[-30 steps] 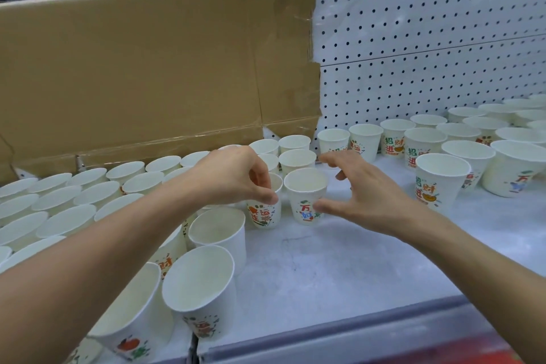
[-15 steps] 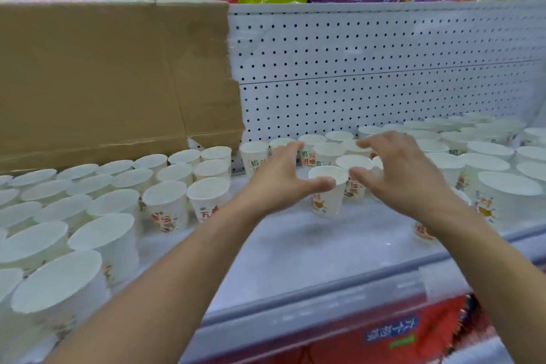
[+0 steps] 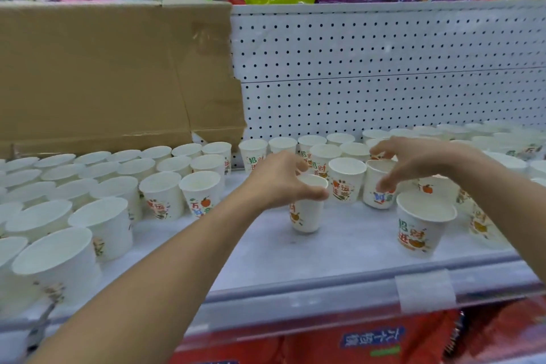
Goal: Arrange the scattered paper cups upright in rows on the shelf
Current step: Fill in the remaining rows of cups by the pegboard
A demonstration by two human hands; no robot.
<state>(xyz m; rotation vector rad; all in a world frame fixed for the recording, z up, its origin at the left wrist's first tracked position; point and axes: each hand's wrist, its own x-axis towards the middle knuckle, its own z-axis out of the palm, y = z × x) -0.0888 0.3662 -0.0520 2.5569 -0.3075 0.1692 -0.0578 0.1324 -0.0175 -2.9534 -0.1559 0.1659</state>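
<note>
I'm holding one paper cup and reaching for another on the shelf.

My left hand [image 3: 283, 183] is gripping the middle cup [image 3: 305, 216] by its top, with my thumb in front and my fingers [image 3: 298, 163] behind. The cup is standing upright on the white shelf [image 3: 325, 248] in the middle of the frame. My right hand [image 3: 416, 159] is hanging curled over the next cup [image 3: 375, 192] just to the right. I can't tell if it is squeezing that cup or only touching it. The neat rows [image 3: 165, 186] are waiting at the left. These cups are looking light and squashy, so a hard squeeze could be crushing a rim. My right arm is passing just beside the front cup [image 3: 422, 224], so a bump could be knocking it off the edge.
</note>
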